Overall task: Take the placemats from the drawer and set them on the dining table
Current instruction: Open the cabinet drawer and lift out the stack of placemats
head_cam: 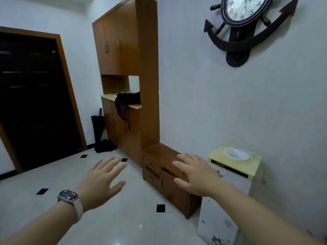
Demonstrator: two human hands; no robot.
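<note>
Both hands are stretched forward in the air and hold nothing. The left hand (102, 181) has its fingers (113, 162) straight and spread wide, palm down, and a watch (68, 195) sits on its wrist. The right hand (196, 175) is the same, with its fingers (185, 158) wide and straight. Under and just beyond the right fingers stands a low cabinet (160, 153) of brown wood. In the picture the hand covers part of its top, but I cannot tell if it touches the wood. Between the fingertips of the two hands, on the front of this cabinet, are two small drawers (151, 171), one above the other, and their fronts look closed. The placemats do not show, so I cannot tell where they lie. Below the left fingers is a pale tiled floor (53, 183) with small black squares. Well beyond the fingers rises a tall cupboard (146, 85), touching the low cabinet, with a black bag (127, 99) on its open shelf. Left of it a folded umbrella (98, 128) leans in the corner near a dark door (35, 103). To the right of the right fingers, just beside the cabinet, stands a water dispenser (235, 163) with a yellow top. High above it a clock (245, 7) hangs on the wall (212, 103).
</note>
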